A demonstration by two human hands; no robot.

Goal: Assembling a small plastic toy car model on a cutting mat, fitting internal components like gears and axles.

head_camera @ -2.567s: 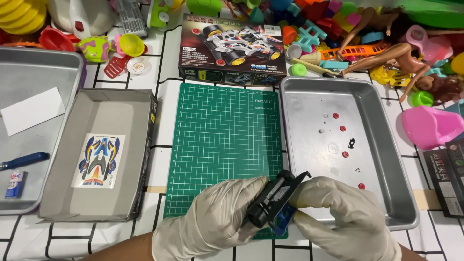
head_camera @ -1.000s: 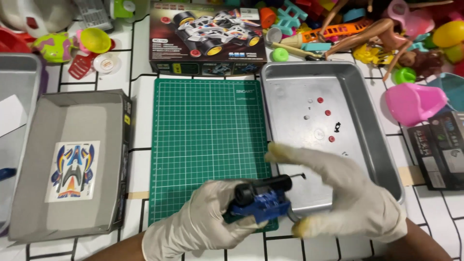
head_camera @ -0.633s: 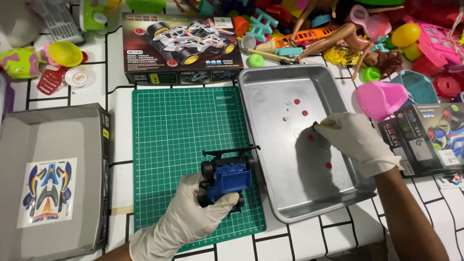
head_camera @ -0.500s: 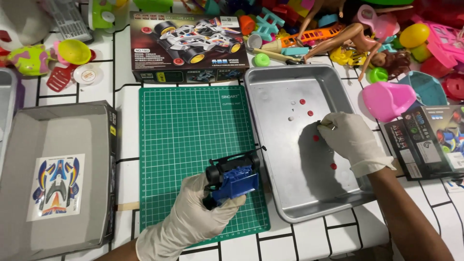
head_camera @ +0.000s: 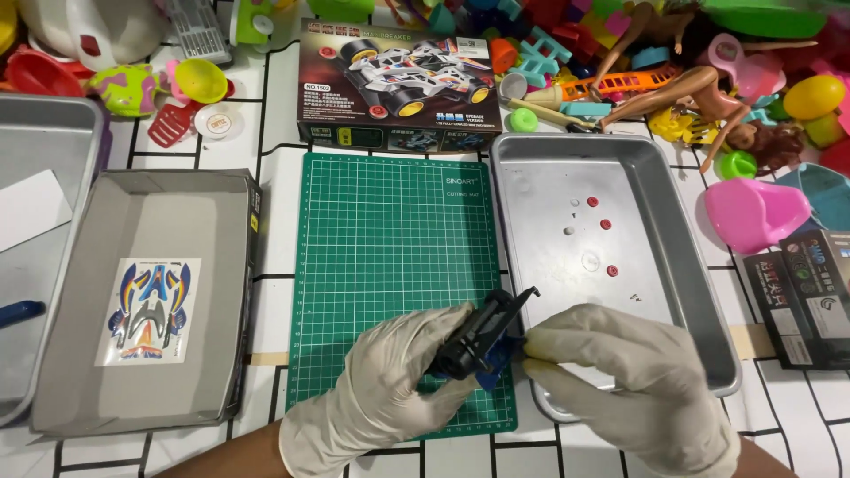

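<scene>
**Toy car frame held between two gloved hands**

The left hand [head_camera: 385,389] is curled shut around the toy car frame [head_camera: 482,341], gripping its lower end. The right hand [head_camera: 620,372] closes its fingertips on the frame's near side, just beside the left thumb. The frame's long axis slants up and away to the right from the left palm. It is black with a blue part below, over the edge of the green mat [head_camera: 390,265], beside the metal tray [head_camera: 691,292].
</scene>
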